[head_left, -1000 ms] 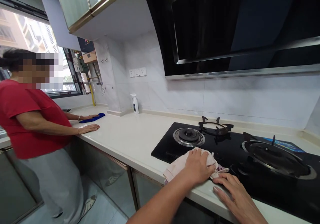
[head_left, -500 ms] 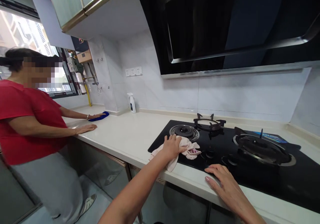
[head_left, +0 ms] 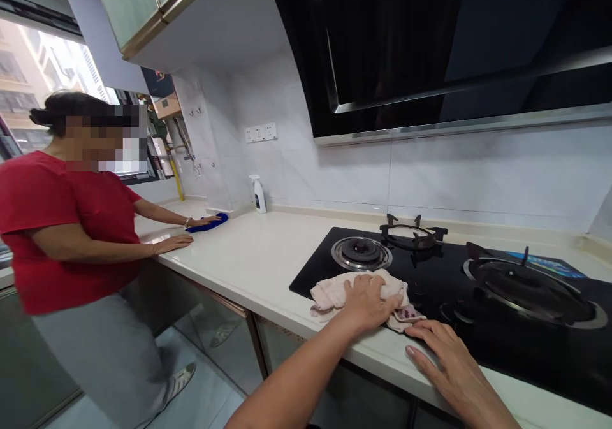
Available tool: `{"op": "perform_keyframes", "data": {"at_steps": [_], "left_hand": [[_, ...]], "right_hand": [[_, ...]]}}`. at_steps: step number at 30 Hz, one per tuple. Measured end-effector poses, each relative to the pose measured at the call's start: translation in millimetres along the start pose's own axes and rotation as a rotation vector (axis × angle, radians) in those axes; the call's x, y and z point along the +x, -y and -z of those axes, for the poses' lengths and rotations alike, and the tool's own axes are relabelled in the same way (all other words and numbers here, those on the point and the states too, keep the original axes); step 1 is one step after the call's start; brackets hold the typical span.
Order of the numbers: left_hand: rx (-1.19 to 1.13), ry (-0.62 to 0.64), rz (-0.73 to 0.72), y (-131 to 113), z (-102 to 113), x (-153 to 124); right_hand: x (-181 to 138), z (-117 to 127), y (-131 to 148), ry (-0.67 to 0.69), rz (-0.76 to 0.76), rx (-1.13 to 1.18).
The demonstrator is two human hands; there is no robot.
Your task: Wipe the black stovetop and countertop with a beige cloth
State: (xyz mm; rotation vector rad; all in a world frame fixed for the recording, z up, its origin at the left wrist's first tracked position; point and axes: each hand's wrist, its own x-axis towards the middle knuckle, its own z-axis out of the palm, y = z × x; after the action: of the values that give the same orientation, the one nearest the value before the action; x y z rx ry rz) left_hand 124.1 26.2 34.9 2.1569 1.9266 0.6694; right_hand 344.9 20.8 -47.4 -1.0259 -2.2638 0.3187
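Observation:
My left hand (head_left: pixel 366 300) presses a pale pink cloth (head_left: pixel 332 290) down on the front left of the black gas hob (head_left: pixel 313 266), its fingers curled over the fabric. Part of the cloth hangs over onto the white counter. To the right, my right hand (head_left: pixel 444 356) rests on the hob's front edge and the counter, holding nothing, with thumb and fingers apart. Its fingertips lie close to the cloth's purple-marked corner. Just behind the cloth is the left burner (head_left: pixel 362 254), which has no pan support on it.
A loose pan support (head_left: pixel 415 234) stands at the hob's back, and the right burner (head_left: pixel 530 292) lies beyond. A white spray bottle (head_left: pixel 258 194) is by the wall. At left, a person in red (head_left: pixel 81 225) has a hand on a blue cloth (head_left: pixel 208 223). The range hood (head_left: pixel 430 53) hangs overhead.
My left hand has slid the cloth rightward and toward the front edge, closer to my right hand. The right hand stays nearly in place. The other person's blue cloth has shifted slightly right.

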Motion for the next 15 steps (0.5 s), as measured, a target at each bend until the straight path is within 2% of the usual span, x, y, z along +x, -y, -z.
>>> {"op": "perform_keyframes", "data": {"at_steps": [4,7,12,15], "left_hand": [[-0.065,0.043,0.009,-1,0,23],[-0.089,0.058,-0.014,-3,-2,26],[-0.127,0.067,-0.102,-4,-2,-5],[-0.135,-0.006,-0.123,9,1,-29]], "right_hand": [[1,4,3,-0.016,0.002,0.002],[1,7,7,-0.035,0.01,0.032],[2,15,19,-0.001,0.004,0.099],[2,17,21,0.022,-0.012,0.124]]}}
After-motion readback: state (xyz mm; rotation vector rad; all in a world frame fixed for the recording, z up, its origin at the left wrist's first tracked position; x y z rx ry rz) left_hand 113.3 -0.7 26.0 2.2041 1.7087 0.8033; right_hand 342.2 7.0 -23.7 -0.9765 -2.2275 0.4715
